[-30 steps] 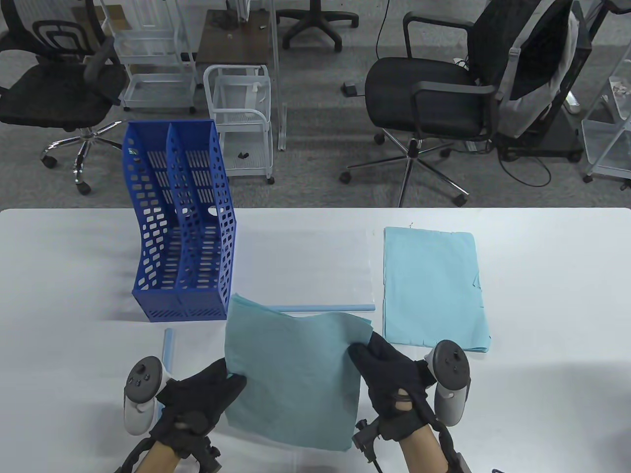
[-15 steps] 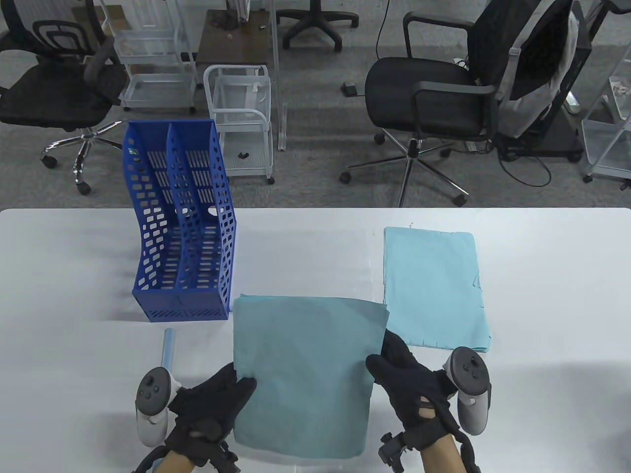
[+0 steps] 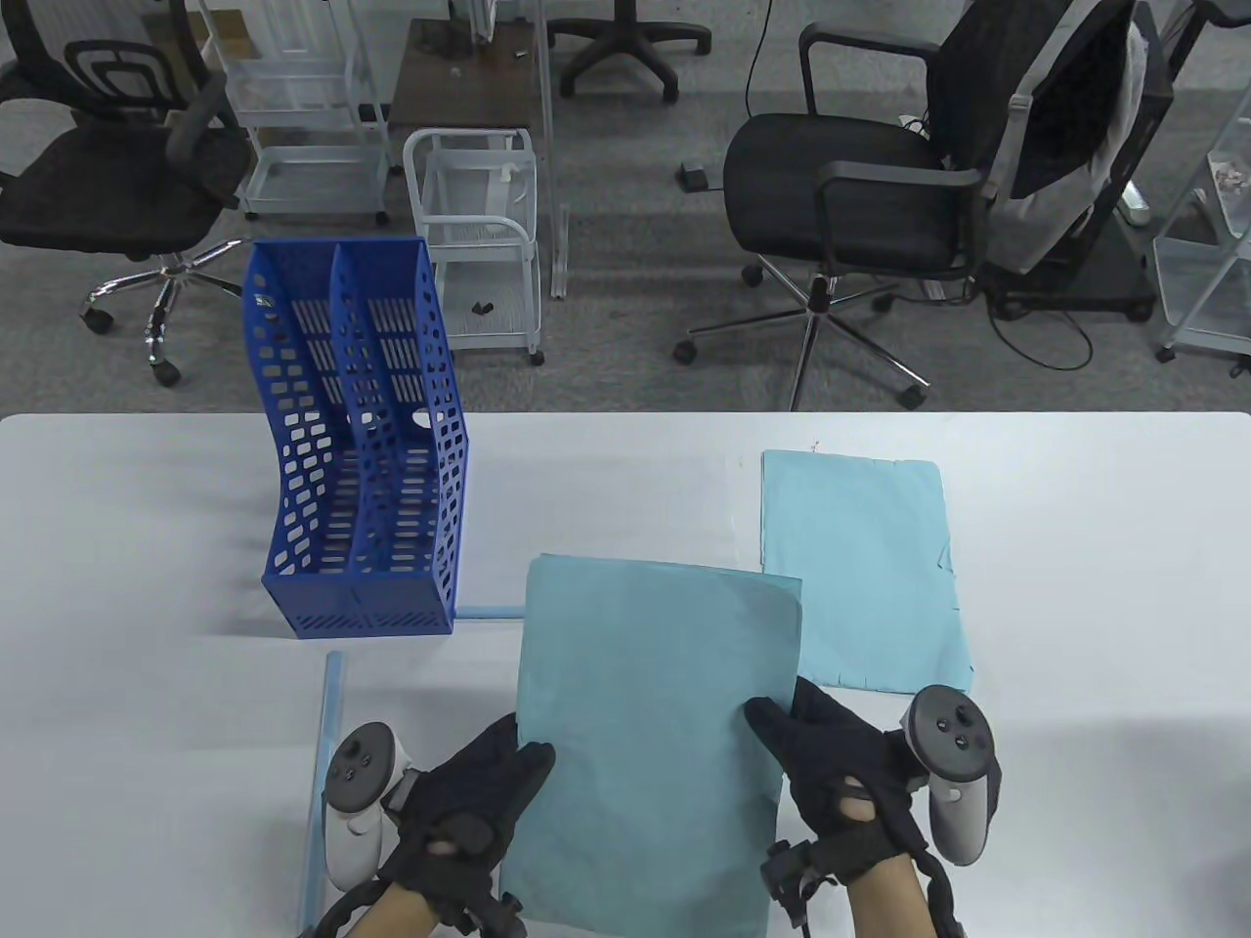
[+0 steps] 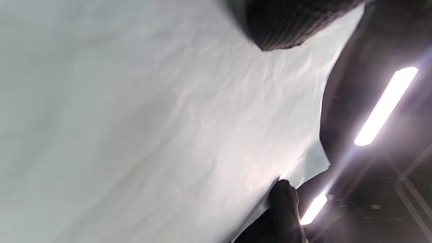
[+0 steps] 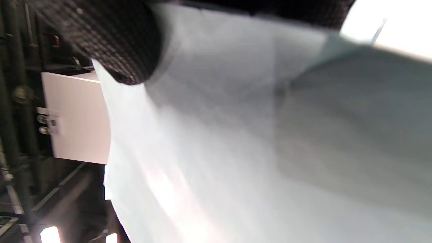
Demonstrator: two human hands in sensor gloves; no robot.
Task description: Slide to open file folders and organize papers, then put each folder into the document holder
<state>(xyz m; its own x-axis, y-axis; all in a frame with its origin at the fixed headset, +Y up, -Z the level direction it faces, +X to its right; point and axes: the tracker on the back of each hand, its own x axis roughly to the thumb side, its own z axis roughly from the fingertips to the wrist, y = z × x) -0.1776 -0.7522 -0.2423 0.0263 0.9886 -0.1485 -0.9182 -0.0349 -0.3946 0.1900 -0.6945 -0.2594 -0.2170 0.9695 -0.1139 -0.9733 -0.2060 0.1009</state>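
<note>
Both of my gloved hands hold a stack of teal papers (image 3: 655, 723) by its side edges, lifted off the near part of the table. My left hand (image 3: 508, 772) pinches the left edge and my right hand (image 3: 782, 728) pinches the right edge. The left wrist view looks up at the pale underside of the papers (image 4: 168, 128) with a gloved fingertip (image 4: 276, 30) on it. In the right wrist view the papers (image 5: 236, 135) fill the frame under a fingertip (image 5: 114, 44). The blue document holder (image 3: 362, 459) stands empty at the left. A clear folder (image 3: 625, 508) lies flat behind the papers.
A second light blue paper stack (image 3: 860, 567) lies flat at the right. One blue slide bar (image 3: 327, 723) lies beside my left hand, another slide bar (image 3: 489, 612) shows at the holder's base. Office chairs and white carts stand beyond the table's far edge.
The teal stack has turned from a skewed tilt to a straight portrait position and shifted right. Both hands moved right and toward the near edge with it.
</note>
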